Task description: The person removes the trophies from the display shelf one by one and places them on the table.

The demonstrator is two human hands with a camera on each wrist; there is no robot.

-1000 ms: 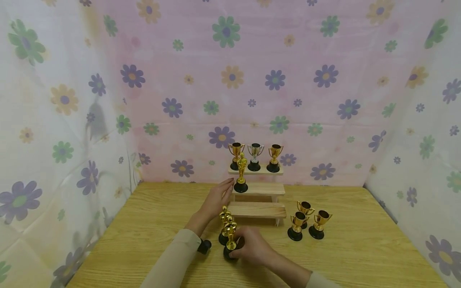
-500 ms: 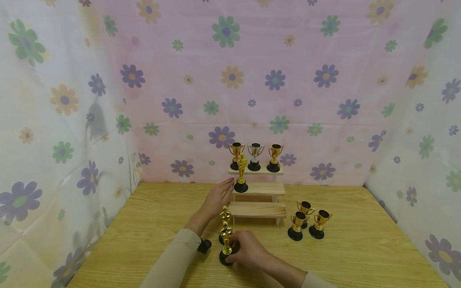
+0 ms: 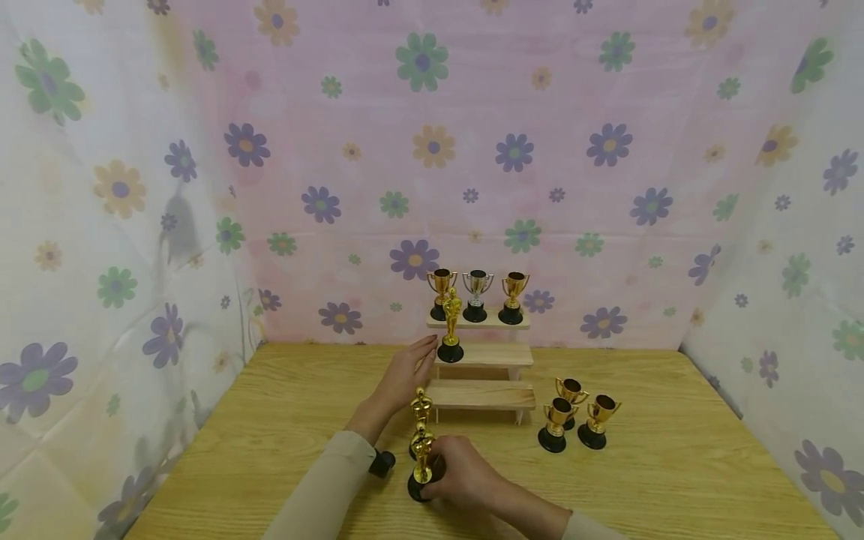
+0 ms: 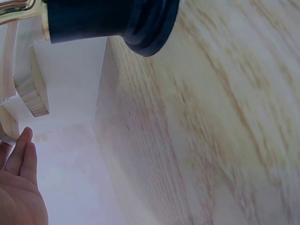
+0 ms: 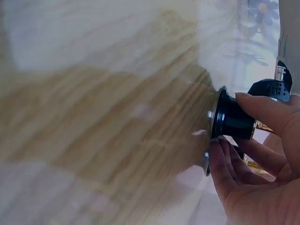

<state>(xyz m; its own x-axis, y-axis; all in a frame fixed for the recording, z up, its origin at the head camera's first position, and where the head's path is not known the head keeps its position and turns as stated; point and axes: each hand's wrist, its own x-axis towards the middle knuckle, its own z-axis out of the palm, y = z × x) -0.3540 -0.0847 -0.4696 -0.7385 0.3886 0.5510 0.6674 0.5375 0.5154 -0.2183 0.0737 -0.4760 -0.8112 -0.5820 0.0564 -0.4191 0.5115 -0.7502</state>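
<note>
My right hand [image 3: 464, 472] pinches the black base of a gold figure trophy [image 3: 422, 454], thumb on one side and fingers on the other in the right wrist view. That trophy stands upright low on the table, just in front of a second gold figure trophy [image 3: 421, 405]. With straight fingers, my left hand [image 3: 403, 377] touches the left end of the wooden tiered stand [image 3: 489, 354] at the middle step. Another gold figure trophy [image 3: 451, 326] stands on that step's left end, close to the fingertips. In the left wrist view, a black trophy base [image 4: 93, 18] is near the camera.
On the top step stand a gold cup trophy [image 3: 442, 285], a silver cup trophy [image 3: 477, 285] and another gold cup trophy [image 3: 514, 289]. Three gold cups, including a front one [image 3: 556, 424], cluster on the table [image 3: 648, 480] right of the stand. A flowered cloth [image 3: 472, 150] hangs behind.
The right hand has shifted slightly left and toward the front edge with the gold figure trophy. The left hand has stayed at the stand.
</note>
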